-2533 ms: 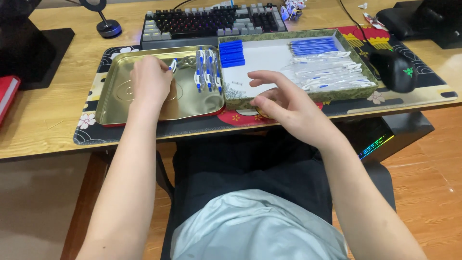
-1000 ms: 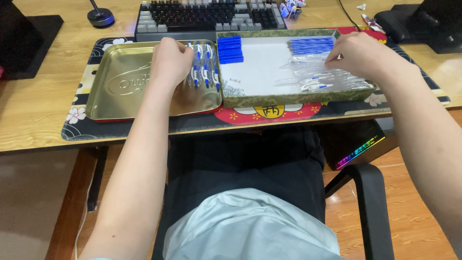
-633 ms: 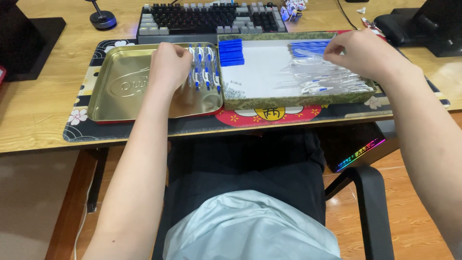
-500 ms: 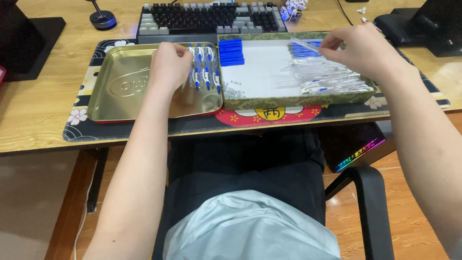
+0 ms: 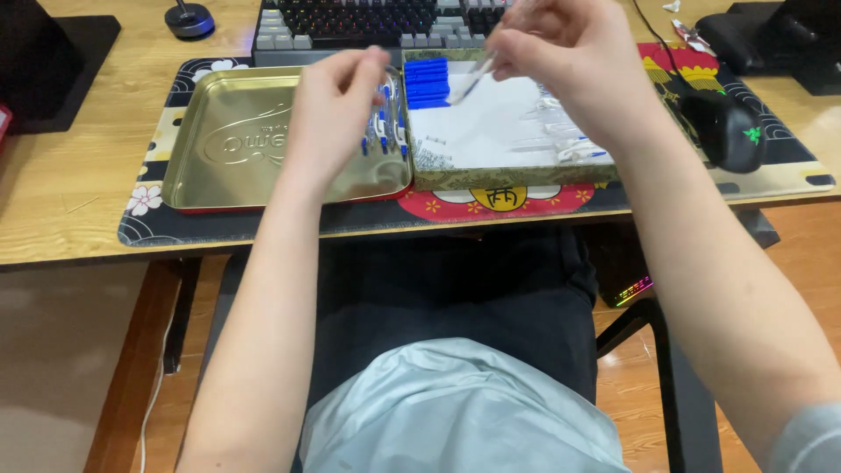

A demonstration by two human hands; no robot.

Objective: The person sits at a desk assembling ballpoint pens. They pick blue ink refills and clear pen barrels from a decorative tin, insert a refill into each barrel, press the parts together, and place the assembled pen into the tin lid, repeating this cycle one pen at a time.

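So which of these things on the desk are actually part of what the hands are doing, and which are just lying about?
In use:
right hand holding a clear pen barrel
left hand over the gold tray
pens in the tray
blue caps
white-lined box

Lying about:
keyboard
mouse
desk mat

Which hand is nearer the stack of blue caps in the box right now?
Left, narrowly. The left hand hovers over the gold tray's right edge, just beside the blue caps. The right hand is raised to their other side, holding a clear pen tube whose tip reaches toward them.
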